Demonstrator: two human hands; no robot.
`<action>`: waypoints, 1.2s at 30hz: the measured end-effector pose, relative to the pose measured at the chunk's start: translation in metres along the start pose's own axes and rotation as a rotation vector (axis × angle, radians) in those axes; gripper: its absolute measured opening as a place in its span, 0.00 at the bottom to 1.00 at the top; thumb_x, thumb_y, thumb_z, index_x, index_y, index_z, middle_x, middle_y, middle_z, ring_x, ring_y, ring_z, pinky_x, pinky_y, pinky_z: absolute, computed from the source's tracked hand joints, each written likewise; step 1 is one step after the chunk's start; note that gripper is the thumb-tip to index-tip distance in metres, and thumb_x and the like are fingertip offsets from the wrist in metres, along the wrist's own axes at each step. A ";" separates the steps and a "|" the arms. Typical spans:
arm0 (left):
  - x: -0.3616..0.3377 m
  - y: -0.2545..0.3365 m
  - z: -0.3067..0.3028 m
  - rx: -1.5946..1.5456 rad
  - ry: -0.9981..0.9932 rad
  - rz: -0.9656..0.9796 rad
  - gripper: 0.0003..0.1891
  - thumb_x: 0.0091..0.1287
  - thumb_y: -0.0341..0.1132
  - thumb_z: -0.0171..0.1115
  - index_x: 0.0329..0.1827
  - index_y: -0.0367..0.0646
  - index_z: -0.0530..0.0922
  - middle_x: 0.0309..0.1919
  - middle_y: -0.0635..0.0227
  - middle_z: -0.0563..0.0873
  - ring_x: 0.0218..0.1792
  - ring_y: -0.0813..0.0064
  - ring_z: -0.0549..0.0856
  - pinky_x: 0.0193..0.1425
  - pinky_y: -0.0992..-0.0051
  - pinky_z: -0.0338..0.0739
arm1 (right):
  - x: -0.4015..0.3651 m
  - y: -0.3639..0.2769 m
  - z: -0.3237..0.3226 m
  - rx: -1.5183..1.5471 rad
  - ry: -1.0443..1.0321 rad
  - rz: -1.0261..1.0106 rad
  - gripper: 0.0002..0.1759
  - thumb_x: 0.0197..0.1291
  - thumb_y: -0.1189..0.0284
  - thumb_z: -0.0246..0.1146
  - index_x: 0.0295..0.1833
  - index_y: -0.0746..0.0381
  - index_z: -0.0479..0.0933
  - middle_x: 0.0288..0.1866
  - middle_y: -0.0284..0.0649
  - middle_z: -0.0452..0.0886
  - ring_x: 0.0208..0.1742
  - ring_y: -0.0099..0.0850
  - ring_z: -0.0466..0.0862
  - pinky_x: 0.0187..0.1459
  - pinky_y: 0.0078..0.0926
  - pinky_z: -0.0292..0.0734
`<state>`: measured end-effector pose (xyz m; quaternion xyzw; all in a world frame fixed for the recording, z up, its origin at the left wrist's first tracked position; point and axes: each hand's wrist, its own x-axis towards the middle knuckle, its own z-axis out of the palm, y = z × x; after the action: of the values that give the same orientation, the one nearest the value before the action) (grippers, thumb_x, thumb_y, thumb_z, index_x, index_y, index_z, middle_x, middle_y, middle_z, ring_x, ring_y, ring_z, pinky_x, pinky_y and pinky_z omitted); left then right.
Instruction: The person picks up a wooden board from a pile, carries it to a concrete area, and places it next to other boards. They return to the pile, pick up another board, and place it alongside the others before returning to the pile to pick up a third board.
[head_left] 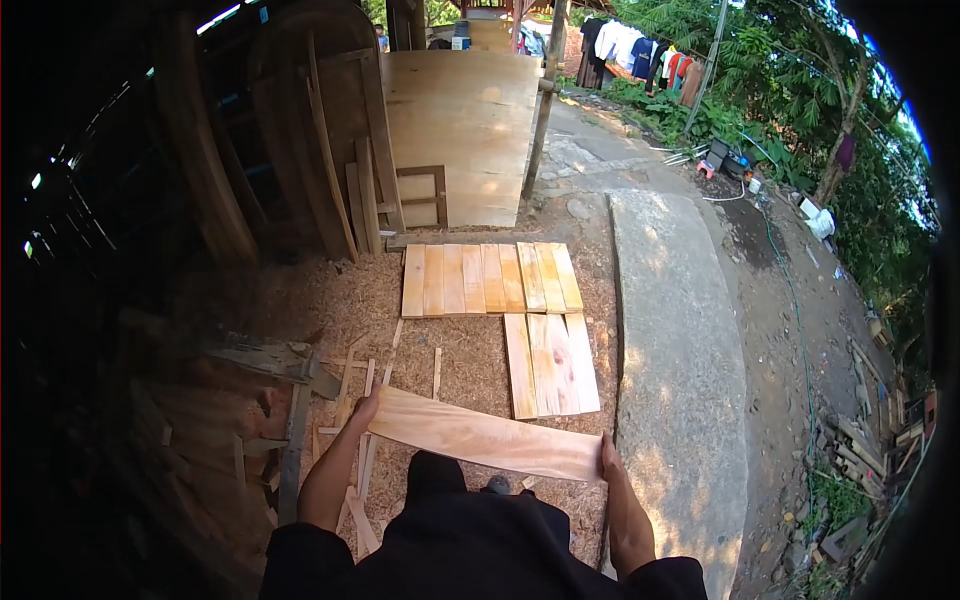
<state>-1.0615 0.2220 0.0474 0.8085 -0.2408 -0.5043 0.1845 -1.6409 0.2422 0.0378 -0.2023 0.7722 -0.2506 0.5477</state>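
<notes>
A long flat wooden board (485, 436) is held level across the front of my body. My left hand (371, 402) grips its left end, with the fingers closed around the edge. At the opposite end, my right hand (609, 460) is closed on the board too. Beyond it on the ground lies a row of several short planks (465, 280), set side by side. Below that row's right part sits a second group of planks (552, 366), its top edge against the row.
Wood shavings (470, 355) and offcut strips (367, 450) cover the ground. A rough wooden workbench (298, 430) stands at left. A large plywood sheet (465, 130) leans behind the planks. To the right runs a concrete strip (675, 370), with clothes (640, 55) hanging far off.
</notes>
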 end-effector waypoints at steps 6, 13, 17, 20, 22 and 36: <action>0.054 0.054 0.000 0.008 -0.012 0.022 0.51 0.51 0.75 0.32 0.58 0.33 0.65 0.55 0.49 0.69 0.57 0.58 0.69 0.58 0.65 0.63 | 0.125 0.008 0.016 0.128 -0.171 -0.063 0.45 0.54 0.39 0.43 0.59 0.71 0.62 0.57 0.50 0.67 0.56 0.35 0.68 0.57 0.30 0.59; 0.194 0.134 -0.014 0.104 -0.211 0.272 0.47 0.54 0.73 0.28 0.65 0.40 0.56 0.61 0.49 0.61 0.62 0.58 0.62 0.62 0.60 0.57 | 0.078 -0.035 0.087 0.227 -0.022 0.074 0.38 0.59 0.44 0.39 0.58 0.68 0.63 0.57 0.44 0.68 0.54 0.34 0.70 0.59 0.27 0.57; 0.217 0.220 -0.038 0.237 -0.295 0.128 0.46 0.54 0.73 0.28 0.64 0.41 0.57 0.61 0.50 0.62 0.62 0.60 0.62 0.63 0.62 0.56 | -0.007 -0.100 0.154 0.334 0.080 0.086 0.40 0.57 0.42 0.41 0.57 0.69 0.64 0.56 0.46 0.68 0.53 0.35 0.70 0.59 0.29 0.58; 0.247 0.277 -0.054 0.381 -0.411 0.143 0.47 0.53 0.73 0.30 0.63 0.41 0.60 0.59 0.50 0.65 0.60 0.61 0.65 0.62 0.66 0.58 | 0.064 -0.017 0.173 0.555 0.021 0.087 0.42 0.56 0.41 0.41 0.57 0.70 0.64 0.56 0.49 0.68 0.55 0.37 0.68 0.60 0.29 0.56; 0.279 0.294 -0.046 0.409 -0.413 0.205 0.47 0.53 0.73 0.31 0.62 0.39 0.61 0.58 0.50 0.66 0.59 0.61 0.66 0.61 0.68 0.59 | 0.027 -0.037 0.198 0.557 0.122 0.128 0.42 0.56 0.41 0.41 0.57 0.70 0.65 0.56 0.49 0.68 0.55 0.37 0.68 0.59 0.29 0.57; 0.348 0.423 0.068 0.790 -0.412 0.375 0.50 0.56 0.71 0.28 0.54 0.25 0.65 0.53 0.42 0.70 0.58 0.57 0.68 0.60 0.68 0.60 | 0.070 -0.008 0.261 0.591 0.526 0.257 0.35 0.56 0.40 0.41 0.46 0.63 0.71 0.33 0.34 0.71 0.32 0.27 0.69 0.36 0.23 0.66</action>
<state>-1.0782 -0.3277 -0.0052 0.6427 -0.5870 -0.4819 -0.1004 -1.4159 0.1516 -0.0815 0.1328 0.7997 -0.4342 0.3929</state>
